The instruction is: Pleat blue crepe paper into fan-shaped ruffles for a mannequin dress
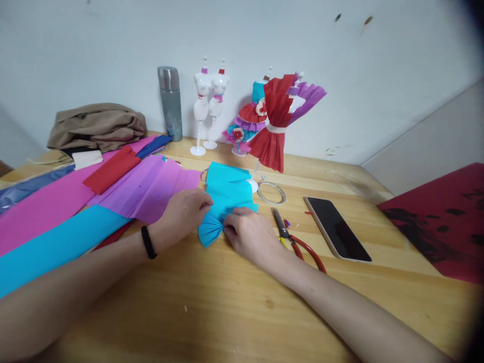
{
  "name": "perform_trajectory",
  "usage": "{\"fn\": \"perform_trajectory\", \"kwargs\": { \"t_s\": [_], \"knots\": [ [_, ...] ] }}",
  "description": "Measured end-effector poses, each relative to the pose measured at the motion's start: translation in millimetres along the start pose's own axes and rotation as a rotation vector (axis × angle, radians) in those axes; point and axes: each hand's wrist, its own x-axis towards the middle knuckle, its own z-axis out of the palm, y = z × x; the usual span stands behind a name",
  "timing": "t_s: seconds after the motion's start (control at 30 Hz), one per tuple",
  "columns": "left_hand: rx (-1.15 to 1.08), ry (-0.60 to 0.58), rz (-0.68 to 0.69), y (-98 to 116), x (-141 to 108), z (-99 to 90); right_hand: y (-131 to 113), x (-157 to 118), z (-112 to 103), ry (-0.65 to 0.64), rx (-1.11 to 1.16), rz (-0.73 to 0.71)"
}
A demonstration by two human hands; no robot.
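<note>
A piece of blue crepe paper (pixel 227 186) lies on the wooden table between my hands, gathered into pleats at its near end, where it fans out. My right hand (pixel 249 232) pinches the gathered part with thumb and fingers. At the paper's left edge is my left hand (pixel 185 214), its fingers closed together near the pleats; what they grip, if anything, is hidden. Red-handled pliers (pixel 297 242) lie just right of my right hand. Behind the paper stands a small white dress form wearing a red and purple paper dress (pixel 274 126).
Purple paper (pixel 151 186), pink paper (pixel 41 206) and a blue strip (pixel 68 242) spread over the left side. A wire coil (pixel 271 193) and a phone (pixel 338 229) lie right. A flask (pixel 171 106), cloth (pixel 98 126) and white dress forms (pixel 201 108) stand behind.
</note>
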Motion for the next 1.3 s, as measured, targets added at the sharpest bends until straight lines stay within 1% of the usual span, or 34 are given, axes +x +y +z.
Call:
{"fn": "perform_trajectory", "kwargs": {
  "t_s": [0.1, 0.17, 0.27, 0.4, 0.47, 0.53, 0.6, 0.67, 0.73, 0.8, 0.93, 1.03, 1.1, 1.2, 1.3],
  "knots": [
    [-0.032, 0.048, -0.011, -5.7, 1.9, 2.1, 1.0, 0.7, 1.5, 0.051, -0.01, -0.034],
    [-0.046, 0.055, -0.001, -8.7, 3.5, 3.3, 1.3, 1.2, 1.9, 0.086, -0.015, -0.048],
    [-0.054, 0.006, 0.084, -11.6, 6.3, 5.3, 1.3, 1.6, 1.6, 0.115, -0.003, -0.059],
    [0.035, -0.053, 0.194, -17.1, 9.6, 10.0, 1.3, 0.8, 2.3, 0.122, 0.008, -0.076],
    [0.065, -0.053, 0.192, -20.7, 10.1, 12.3, 1.7, 0.1, 3.7, 0.132, 0.006, -0.085],
    [0.065, -0.023, 0.17, -22.5, 9.2, 13.1, 2.3, -0.4, 5.2, 0.142, 0.001, -0.103],
    [0.047, 0.012, 0.186, -21.0, 6.9, 11.9, 3.2, -0.7, 6.0, 0.139, -0.013, -0.119],
    [0.013, 0.009, 0.282, -16.4, 3.9, 9.3, 3.9, -1.2, 5.8, 0.12, -0.041, -0.124],
    [0.003, -0.039, 0.404, -11.2, 1.2, 7.2, 4.3, -2.5, 5.0, 0.095, -0.075, -0.126],
    [0.063, -0.079, 0.462, -8.0, -0.5, 6.9, 4.3, -4.7, 4.2, 0.074, -0.102, -0.134],
    [0.195, -0.083, 0.445, -8.9, -2.0, 9.8, 3.5, -9.3, 3.7, 0.068, -0.129, -0.158],
    [0.175, -0.064, 0.435, -7.6, -4.3, 9.2, 2.2, -10.8, 4.0, 0.057, -0.142, -0.159],
    [0.144, -0.07, 0.477, -3.9, -6.5, 7.5, 1.4, -11.0, 4.2, 0.057, -0.143, -0.154],
    [0.137, -0.113, 0.557, 1.9, -9.6, 7.3, 0.8, -11.1, 4.5, 0.06, -0.142, -0.145],
    [0.16, -0.106, 0.542, 3.6, -11.7, 11.8, 1.2, -11.4, 4.3, 0.046, -0.139, -0.125]
  ]
}}
